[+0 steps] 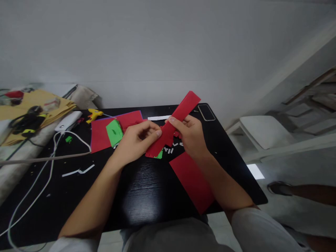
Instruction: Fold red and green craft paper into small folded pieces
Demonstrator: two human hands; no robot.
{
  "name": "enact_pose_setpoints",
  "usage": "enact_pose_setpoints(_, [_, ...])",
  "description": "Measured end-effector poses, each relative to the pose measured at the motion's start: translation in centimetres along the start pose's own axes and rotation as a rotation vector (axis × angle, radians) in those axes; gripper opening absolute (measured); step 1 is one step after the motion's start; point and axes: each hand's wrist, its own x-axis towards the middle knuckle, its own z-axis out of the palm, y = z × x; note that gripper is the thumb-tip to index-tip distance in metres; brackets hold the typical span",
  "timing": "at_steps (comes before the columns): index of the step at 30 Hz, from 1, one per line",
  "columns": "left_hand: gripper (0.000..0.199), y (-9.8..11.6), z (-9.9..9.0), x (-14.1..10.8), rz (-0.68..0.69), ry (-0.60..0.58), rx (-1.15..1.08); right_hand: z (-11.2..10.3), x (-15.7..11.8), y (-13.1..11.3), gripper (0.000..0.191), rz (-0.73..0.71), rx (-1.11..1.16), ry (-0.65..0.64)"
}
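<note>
A long folded strip of red paper [183, 108] slants between my hands above the black table. My left hand [139, 140] pinches its lower left edge between thumb and fingers. Around its middle, my right hand [190, 133] grips it with the thumb on top. Under and behind the strip lie small red cut pieces, a bit of green paper [159, 154] and white paper scraps [170, 151]. A larger red sheet [193, 182] lies below my right forearm. Left of my left hand, green paper [114, 133] rests on a big red sheet [98, 136].
A yellow glue gun [94, 114] lies at the back left, near a white power strip [68, 121] with cables and a pile of brown envelopes [49, 101]. A phone [206, 112] is at the back right. A white stool [266, 131] and a person's leg [312, 193] are at right.
</note>
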Motion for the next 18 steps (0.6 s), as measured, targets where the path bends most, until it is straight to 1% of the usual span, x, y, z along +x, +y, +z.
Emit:
enact_pose_setpoints(2, [0.022, -0.3, 0.5, 0.0, 0.003, 0.051, -0.058, 0.3, -0.3, 0.1, 0.022, 0.012, -0.001, -0.026])
enact_pose_setpoints(4, [0.021, -0.6, 0.8, 0.0, 0.011, 0.077, -0.087, 0.5, -0.5, 0.1, 0.021, 0.014, -0.008, -0.042])
enact_pose_setpoints(10, [0.019, -0.7, 0.9, -0.1, 0.019, 0.094, -0.074, 0.7, -0.5, 0.1, 0.023, 0.004, 0.033, -0.070])
enact_pose_setpoints(13, [0.018, -0.4, 0.7, -0.2, 0.041, 0.087, -0.037, 0.4, -0.1, 0.1, 0.026, 0.007, 0.025, -0.030])
enact_pose_setpoints(16, [0.018, -0.2, 0.6, -0.3, 0.049, 0.049, -0.006, -0.3, 0.4, -0.2, 0.033, -0.003, 0.006, 0.044])
enact_pose_setpoints(18, [0.019, -0.1, 0.5, -0.4, 0.053, 0.018, 0.011, -0.9, 0.9, -0.5, 0.035, -0.023, 0.010, 0.072])
